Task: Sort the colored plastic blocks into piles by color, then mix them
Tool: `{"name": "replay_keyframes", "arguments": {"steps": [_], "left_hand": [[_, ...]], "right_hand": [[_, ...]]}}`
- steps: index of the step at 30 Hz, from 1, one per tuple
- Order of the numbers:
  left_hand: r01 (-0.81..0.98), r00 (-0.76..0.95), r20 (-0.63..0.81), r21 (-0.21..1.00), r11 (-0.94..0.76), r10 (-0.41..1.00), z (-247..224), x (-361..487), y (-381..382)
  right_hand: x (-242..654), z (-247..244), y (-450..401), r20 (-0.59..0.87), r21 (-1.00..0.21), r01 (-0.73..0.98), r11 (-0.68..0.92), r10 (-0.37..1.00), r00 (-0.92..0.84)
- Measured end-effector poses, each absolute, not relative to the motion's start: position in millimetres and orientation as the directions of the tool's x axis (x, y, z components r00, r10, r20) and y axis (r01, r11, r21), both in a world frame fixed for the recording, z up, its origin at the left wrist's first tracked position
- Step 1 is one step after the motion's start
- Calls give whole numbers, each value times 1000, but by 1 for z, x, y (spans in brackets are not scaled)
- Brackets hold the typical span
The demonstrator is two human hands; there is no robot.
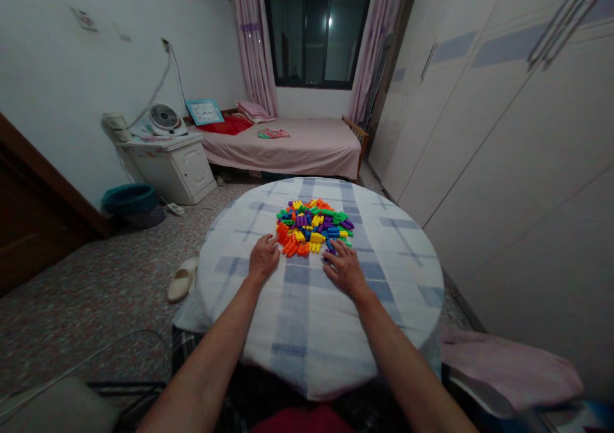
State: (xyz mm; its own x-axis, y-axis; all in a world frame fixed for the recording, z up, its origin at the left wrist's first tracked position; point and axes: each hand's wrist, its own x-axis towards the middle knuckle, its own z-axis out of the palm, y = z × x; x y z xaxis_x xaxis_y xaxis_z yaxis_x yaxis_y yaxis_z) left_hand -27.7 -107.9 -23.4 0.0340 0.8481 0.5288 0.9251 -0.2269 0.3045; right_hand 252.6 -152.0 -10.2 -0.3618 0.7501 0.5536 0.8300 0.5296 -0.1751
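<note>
A heap of multicoloured plastic building pieces [313, 227] in orange, yellow, green, blue and purple lies in the middle of a round table covered with a white and blue checked cloth [307, 308]. My left hand [263, 258] rests on the cloth, its fingertips at the heap's lower left edge, next to orange pieces. My right hand [344, 268] lies with spread fingers at the lower right edge, touching blue and purple pieces. Neither hand visibly holds a piece.
Tall white wardrobe doors [499, 119] run along the right side, with a pink cloth [508, 369] low down. A white slipper [181, 283] lies on the speckled floor left of the table. Beyond stand a bed [288, 151] and a white bedside cabinet [167, 167].
</note>
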Motion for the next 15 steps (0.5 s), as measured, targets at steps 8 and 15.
{"name": "replay_keyframes", "arguments": {"steps": [8,15], "left_hand": [[933,19,538,294,-208,843,-21,-28,-109],[904,46,621,308,-297,782,-18,-26,-114]], "right_hand": [[260,-18,-144,545,-274,937,215,838,-33],[263,-21,-141,487,-372,928,21,855,176]]}}
